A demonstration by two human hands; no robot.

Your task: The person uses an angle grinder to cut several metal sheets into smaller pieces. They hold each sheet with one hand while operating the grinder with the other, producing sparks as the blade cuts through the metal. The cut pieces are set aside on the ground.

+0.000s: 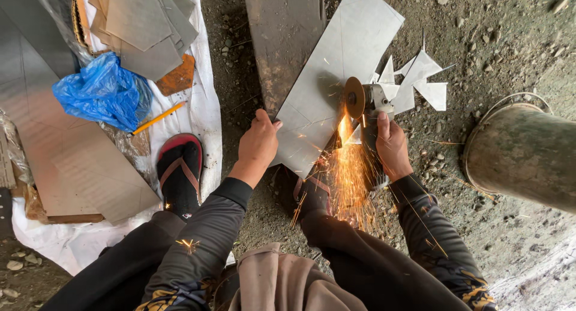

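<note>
Grey metal sheet [336,77] on dirt ground [510,41], pressed flat at its near edge by left hand [259,144]; angle grinder [367,107] gripped in right hand [393,149], disc sparking at sheet's right edge.

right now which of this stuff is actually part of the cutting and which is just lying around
In use:
- angle grinder, held in the right hand, throwing sparks
- metal sheet being cut, steadied by the left hand
- rusty slab under the sheet

Lying about:
- blue plastic bag
- yellow pencil
- stacked metal sheets
- offcut triangles
- bucket
</note>
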